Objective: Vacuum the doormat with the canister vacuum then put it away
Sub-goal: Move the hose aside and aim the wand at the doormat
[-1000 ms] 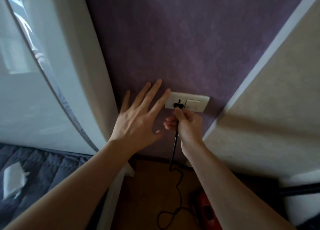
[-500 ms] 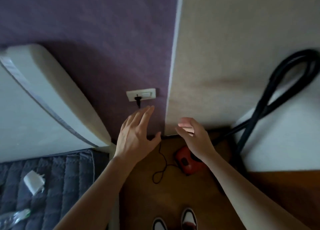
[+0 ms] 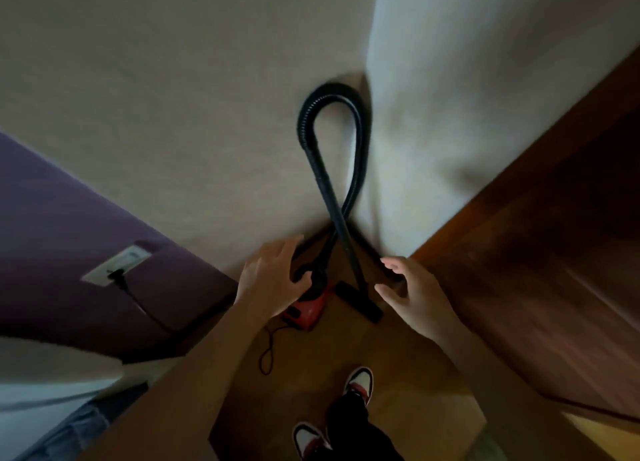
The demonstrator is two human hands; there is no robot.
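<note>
The red canister vacuum (image 3: 306, 310) stands on the floor in the corner, plugged into the wall socket (image 3: 116, 266). Both hands, left hand (image 3: 272, 273) and right hand (image 3: 414, 292), are spread, grasping nothing. The wand (image 3: 346, 238) should be gripped mid-shaft, keeping the hose (image 3: 329, 93) loop untangled.

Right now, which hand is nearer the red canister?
The left hand, hovering directly over the red canister; the right hand hangs beyond the floor nozzle.

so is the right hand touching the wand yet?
Apart. In the head view the right hand is open, and brown floor shows between its fingers and the wand.
</note>
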